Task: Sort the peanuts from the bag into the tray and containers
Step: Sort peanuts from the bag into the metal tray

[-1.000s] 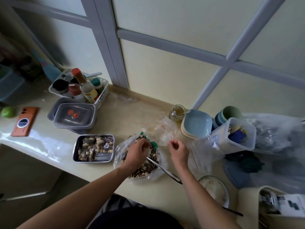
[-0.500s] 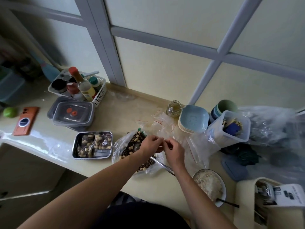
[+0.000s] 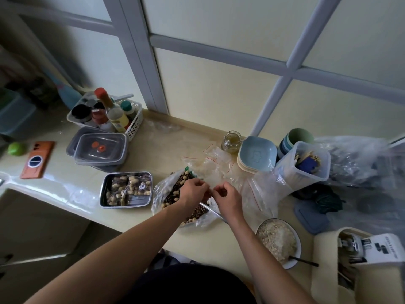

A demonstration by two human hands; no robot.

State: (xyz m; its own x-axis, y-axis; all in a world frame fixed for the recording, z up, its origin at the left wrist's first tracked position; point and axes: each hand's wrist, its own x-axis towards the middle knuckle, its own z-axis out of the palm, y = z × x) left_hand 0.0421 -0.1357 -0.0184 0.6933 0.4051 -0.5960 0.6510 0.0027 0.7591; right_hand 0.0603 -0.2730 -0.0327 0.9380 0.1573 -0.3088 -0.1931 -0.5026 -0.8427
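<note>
Both hands have met over the bag (image 3: 158, 191), left hand (image 3: 194, 190) and right hand (image 3: 226, 194) pinching a small clear packet (image 3: 210, 186) (contents unclear); tray (image 3: 126, 206) partly filled, bag still mostly full.

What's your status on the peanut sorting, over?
Left hand and right hand meet over open peanut bag, pinching what looks like a small clear bag. Tray beside it holds bagged peanuts. Path to tray clear.
</note>
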